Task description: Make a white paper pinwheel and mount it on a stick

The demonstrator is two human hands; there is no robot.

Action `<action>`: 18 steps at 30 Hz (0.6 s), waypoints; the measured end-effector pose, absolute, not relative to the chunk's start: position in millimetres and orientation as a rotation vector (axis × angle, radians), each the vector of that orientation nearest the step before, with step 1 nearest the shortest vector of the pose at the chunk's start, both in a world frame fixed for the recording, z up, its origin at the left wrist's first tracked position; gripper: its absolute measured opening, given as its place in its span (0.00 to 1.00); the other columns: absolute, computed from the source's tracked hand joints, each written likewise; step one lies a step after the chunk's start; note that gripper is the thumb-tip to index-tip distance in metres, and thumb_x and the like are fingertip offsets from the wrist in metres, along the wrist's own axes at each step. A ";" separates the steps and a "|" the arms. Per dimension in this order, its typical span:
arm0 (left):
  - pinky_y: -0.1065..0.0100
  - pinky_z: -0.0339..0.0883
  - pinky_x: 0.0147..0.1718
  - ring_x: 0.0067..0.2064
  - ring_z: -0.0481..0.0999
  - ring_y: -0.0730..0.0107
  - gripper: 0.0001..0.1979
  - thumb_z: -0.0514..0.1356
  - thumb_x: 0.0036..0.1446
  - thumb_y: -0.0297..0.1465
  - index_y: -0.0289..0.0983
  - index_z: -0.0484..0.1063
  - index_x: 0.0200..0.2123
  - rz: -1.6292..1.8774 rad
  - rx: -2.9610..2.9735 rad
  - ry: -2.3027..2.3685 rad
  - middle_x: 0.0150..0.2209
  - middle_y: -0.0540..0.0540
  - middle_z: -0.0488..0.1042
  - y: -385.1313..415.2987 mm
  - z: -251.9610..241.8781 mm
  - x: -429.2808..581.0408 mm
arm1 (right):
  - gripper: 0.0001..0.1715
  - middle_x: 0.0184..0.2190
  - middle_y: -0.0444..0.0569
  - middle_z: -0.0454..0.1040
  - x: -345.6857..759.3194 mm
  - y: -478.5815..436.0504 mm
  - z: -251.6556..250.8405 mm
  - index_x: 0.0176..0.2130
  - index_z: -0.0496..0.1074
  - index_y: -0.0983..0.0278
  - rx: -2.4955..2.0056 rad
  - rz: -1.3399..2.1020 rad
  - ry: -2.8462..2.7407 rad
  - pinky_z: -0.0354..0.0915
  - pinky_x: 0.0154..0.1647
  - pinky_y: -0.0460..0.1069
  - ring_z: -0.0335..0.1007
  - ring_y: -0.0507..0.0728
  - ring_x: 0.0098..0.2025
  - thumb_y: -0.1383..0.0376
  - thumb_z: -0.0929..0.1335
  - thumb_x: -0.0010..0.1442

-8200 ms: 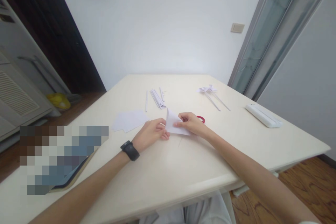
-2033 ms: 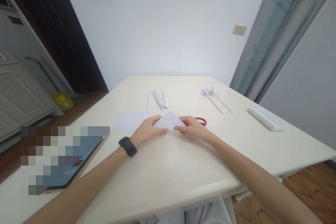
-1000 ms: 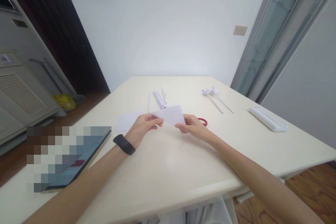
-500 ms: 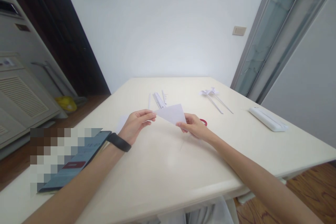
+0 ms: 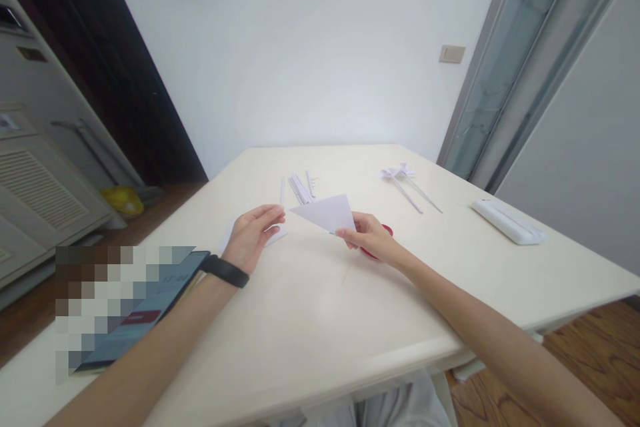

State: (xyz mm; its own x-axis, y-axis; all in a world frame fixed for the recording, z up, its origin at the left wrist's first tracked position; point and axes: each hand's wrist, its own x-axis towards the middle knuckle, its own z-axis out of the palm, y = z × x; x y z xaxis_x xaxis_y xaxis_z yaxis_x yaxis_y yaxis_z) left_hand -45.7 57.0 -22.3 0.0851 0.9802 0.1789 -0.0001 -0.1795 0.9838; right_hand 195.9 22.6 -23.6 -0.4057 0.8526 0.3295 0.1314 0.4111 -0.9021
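My right hand (image 5: 367, 235) pinches a folded sheet of white paper (image 5: 327, 212) between thumb and fingers, above the table. The paper tapers to a point on its left side. Just left of that point is my left hand (image 5: 255, 230), with a black band at its wrist. It holds nothing, and its fingers are loosely bent and a little apart. A red loop like a scissors handle (image 5: 388, 230) lies behind and beneath my right hand, which hides the rest of it. Another white sheet (image 5: 226, 237) lies partly under my left hand.
On the white table (image 5: 310, 320), several rolled paper strips (image 5: 299, 189) lie beyond my hands. Two paper pinwheels (image 5: 399, 173) on sticks lie at the back right. A white case (image 5: 509, 221) is near the right edge. A tablet (image 5: 145, 307) lies beside my left forearm.
My left hand has let go of the paper's pointed end and moved slightly left. My right hand keeps hold of the paper. More of the red loop shows.
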 end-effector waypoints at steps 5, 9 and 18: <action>0.63 0.69 0.36 0.38 0.74 0.67 0.10 0.60 0.55 0.33 0.33 0.72 0.38 1.067 1.465 0.984 0.38 0.45 0.74 46.1 -26.1 -29.7 | 0.12 0.21 0.41 0.62 194.9 25.1 -27.1 0.31 0.65 0.65 -0.864 1.044 -1.816 0.53 0.24 0.44 0.56 0.48 0.23 0.58 0.65 0.57; 0.67 0.66 0.34 0.38 0.75 0.64 0.09 0.62 0.50 0.34 0.35 0.76 0.34 1.024 1.500 0.937 0.36 0.44 0.77 33.8 -23.9 -17.0 | 0.11 0.21 0.42 0.63 190.5 23.6 -30.6 0.33 0.68 0.66 -0.882 1.098 -1.878 0.53 0.23 0.44 0.58 0.49 0.22 0.60 0.65 0.56; 0.65 0.67 0.33 0.39 0.75 0.59 0.11 0.64 0.47 0.33 0.37 0.76 0.36 0.985 1.579 0.902 0.36 0.43 0.79 26.5 -18.4 -12.1 | 0.11 0.21 0.42 0.64 188.4 17.9 -26.9 0.35 0.71 0.66 -0.878 1.102 -1.902 0.52 0.23 0.44 0.57 0.48 0.22 0.61 0.65 0.57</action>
